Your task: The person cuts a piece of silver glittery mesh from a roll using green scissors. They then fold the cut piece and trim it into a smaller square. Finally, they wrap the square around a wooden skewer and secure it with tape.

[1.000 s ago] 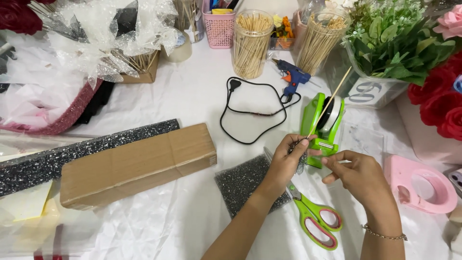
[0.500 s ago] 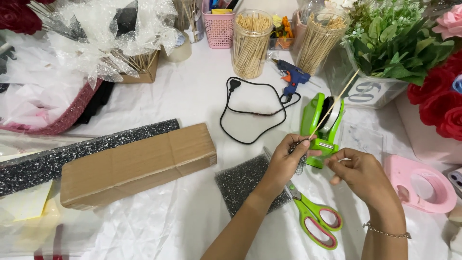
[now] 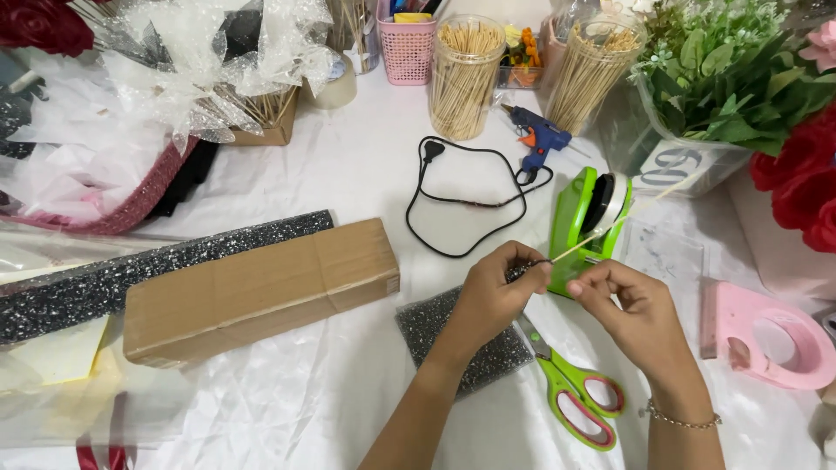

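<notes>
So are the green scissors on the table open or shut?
Shut: the green scissors lie flat with blades together, pointing toward the left hand.

Long brown cardboard box (image 3: 261,292), taped, lying left of centre on the white cloth. White label with grey numerals (image 3: 675,165) on the clear flower container, right rear.

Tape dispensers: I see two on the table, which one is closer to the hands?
The green tape dispenser, standing just behind the left hand and right hand. The pink tape dispenser lies farther off, at the table's right edge.
</notes>
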